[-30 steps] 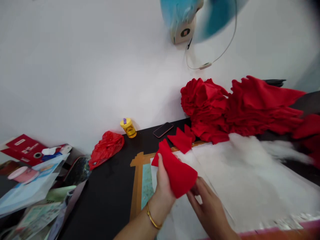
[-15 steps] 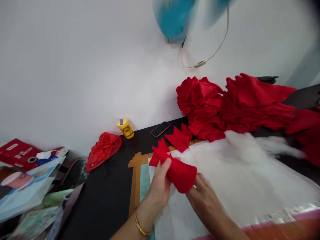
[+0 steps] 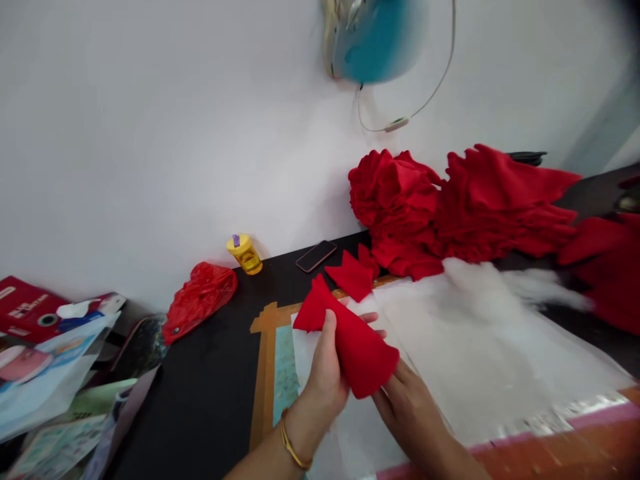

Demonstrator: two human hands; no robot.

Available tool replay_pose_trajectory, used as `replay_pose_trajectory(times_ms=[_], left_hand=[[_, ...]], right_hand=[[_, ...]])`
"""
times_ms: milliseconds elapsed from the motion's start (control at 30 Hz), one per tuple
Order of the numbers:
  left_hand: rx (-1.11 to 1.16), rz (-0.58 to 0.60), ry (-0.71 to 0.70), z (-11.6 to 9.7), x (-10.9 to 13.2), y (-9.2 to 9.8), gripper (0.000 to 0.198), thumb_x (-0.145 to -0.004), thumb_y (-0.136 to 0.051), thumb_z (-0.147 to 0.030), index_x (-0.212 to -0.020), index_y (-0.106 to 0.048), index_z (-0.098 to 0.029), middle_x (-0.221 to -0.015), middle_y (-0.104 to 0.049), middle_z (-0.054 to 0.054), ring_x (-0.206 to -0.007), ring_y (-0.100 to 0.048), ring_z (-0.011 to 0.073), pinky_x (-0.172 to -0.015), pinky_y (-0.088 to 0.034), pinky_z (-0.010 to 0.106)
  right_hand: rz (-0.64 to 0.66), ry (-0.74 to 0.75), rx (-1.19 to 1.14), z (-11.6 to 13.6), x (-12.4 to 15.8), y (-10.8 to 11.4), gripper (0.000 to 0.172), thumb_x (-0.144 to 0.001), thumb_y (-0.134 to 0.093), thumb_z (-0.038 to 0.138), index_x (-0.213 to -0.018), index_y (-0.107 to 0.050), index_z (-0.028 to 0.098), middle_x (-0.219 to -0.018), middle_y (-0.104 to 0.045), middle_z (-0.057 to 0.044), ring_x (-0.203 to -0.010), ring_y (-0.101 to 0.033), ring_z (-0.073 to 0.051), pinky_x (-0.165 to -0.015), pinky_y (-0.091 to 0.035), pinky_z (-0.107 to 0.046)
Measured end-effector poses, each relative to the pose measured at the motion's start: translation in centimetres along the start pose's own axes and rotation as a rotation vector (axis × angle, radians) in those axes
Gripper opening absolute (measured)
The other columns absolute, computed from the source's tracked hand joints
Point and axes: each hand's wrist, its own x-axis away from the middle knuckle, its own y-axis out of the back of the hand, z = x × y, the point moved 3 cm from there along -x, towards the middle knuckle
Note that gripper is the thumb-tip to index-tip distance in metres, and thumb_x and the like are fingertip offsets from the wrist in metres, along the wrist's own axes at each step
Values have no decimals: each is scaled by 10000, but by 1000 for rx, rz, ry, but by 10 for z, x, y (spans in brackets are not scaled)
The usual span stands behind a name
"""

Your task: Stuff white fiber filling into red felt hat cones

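A red felt piece, narrow at its upper left end and flared at the lower right, is held in my left hand. The left thumb presses on top while the other fingers reach around behind, their tips showing past the far edge. At the flared end is my right hand; its fingertips disappear into or beneath the felt, and I cannot tell which. Just beyond, a smaller pointed red felt piece lies near the edge of the white sheet. White fluffy stuffing rests farther right.
Red felt pieces are heaped against the wall. A phone, a yellow-lidded container and a red plastic bag sit on the black table. Boxes and papers crowd the left. A blurred blue fan hangs above.
The red felt piece has tipped slightly toward me and moved a little down. My left fingers now show more beyond its far edge. My right hand stays at the flared end.
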Motion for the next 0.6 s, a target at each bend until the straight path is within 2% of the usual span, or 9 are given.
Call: replay_pose_trajectory(times_ms=[67,133,200,267,367,467,533,600], left_hand=[[3,-20,40,5,2,-1,554,-853,-598,-590,-1254,-565,-210,-1108,-720,135,-875,-725,297,-766,-590,431],[-16,-80,66,11,3,0,514,-852,-618,-559,-1169,-608,-154,-1042,-731,143,-848,-727,294,-759,-593,419],[-11,-163,88,16,4,2,505,-848,-624,-557,-1073,-642,-105,-946,-738,151,-826,-727,284,-773,-592,397],[21,-225,73,15,3,5,494,-848,-632,-546,-1057,-659,-100,-893,-741,135,-797,-724,255,-781,-588,362],[73,-211,28,4,-3,9,479,-844,-651,-519,-1115,-663,-125,-925,-750,107,-781,-719,214,-780,-580,316],[82,-188,58,-5,-10,14,497,-841,-639,-542,-1046,-681,-90,-892,-751,125,-762,-717,222,-762,-580,320],[91,-180,73,-7,-12,16,476,-847,-635,-529,-997,-688,-81,-856,-749,128,-755,-717,228,-755,-580,325],[97,-140,71,-5,-12,15,466,-850,-636,-521,-1010,-688,-86,-872,-749,129,-800,-719,235,-777,-577,330]], right_hand=[[32,27,50,-1,4,-10,412,-927,-448,132,-1329,-540,156,-1045,-727,-156,-907,-716,-275,-686,-631,-364],[43,41,99,-2,8,-19,482,-907,-432,121,-1386,-487,148,-1091,-717,-170,-917,-714,-294,-684,-632,-394],[55,43,105,-3,7,-22,542,-893,-428,110,-1434,-432,147,-1161,-690,-179,-995,-693,-311,-739,-628,-431],[103,43,54,-1,4,-21,542,-894,-434,103,-1432,-434,165,-1211,-664,-171,-1084,-657,-309,-817,-614,-448],[156,15,-58,7,-2,-10,444,-910,-449,100,-1341,-519,178,-1243,-621,-162,-1169,-601,-283,-900,-587,-426],[57,-46,-98,9,-3,1,374,-918,-462,72,-1266,-554,175,-1257,-576,-162,-1202,-569,-257,-942,-565,-402],[16,-52,-72,8,-2,0,393,-929,-465,72,-1306,-519,168,-1261,-581,-161,-1197,-574,-248,-954,-562,-404],[49,-32,-37,5,-4,-7,379,-945,-451,92,-1314,-515,151,-1206,-624,-154,-1144,-608,-245,-929,-578,-402]])
